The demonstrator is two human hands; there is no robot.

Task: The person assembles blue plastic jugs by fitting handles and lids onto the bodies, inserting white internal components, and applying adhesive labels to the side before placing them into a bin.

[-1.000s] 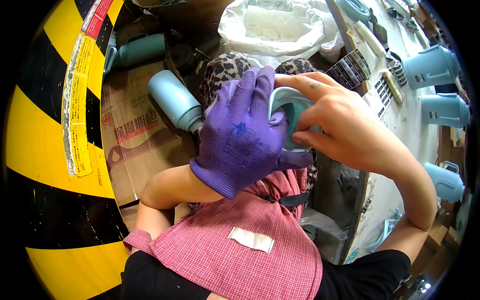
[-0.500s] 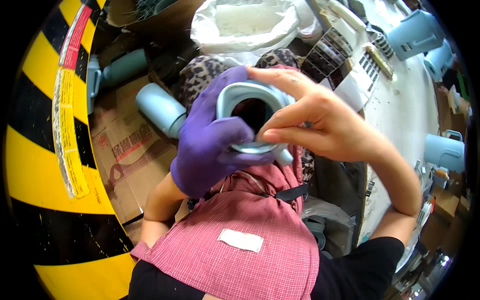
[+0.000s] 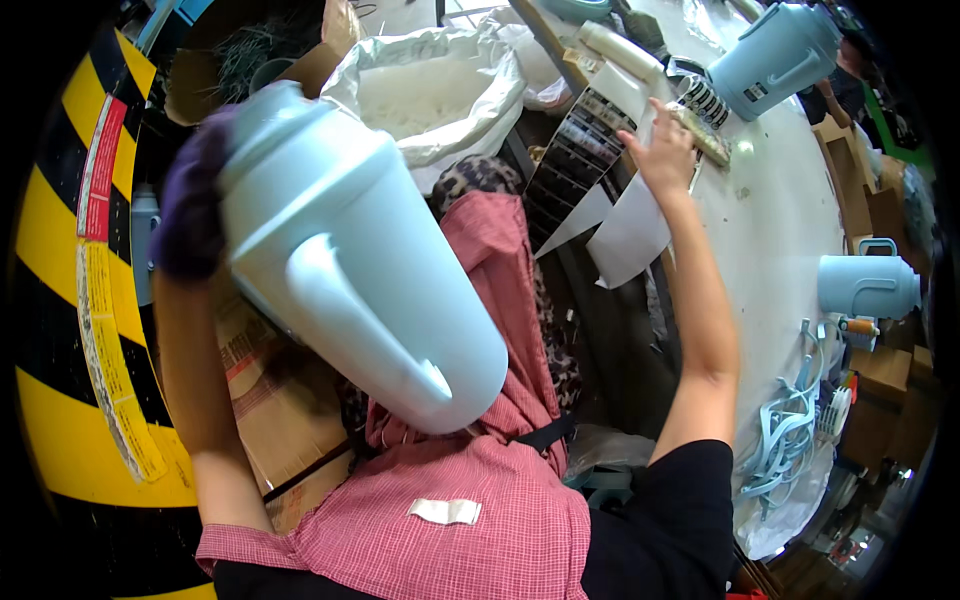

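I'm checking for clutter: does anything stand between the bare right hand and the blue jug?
Nothing visible blocks the way from the right hand to the blue jug; the dark printed sheet and pink apron between them seem lower.

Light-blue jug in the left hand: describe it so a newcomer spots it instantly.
Find the pink checked apron, bottom centre. Up and left of it, the purple-gloved left hand holds a light-blue handled jug, tilted, base toward lower right. Unlike the similar jugs at far right, it is hand-held and looks by far the largest.
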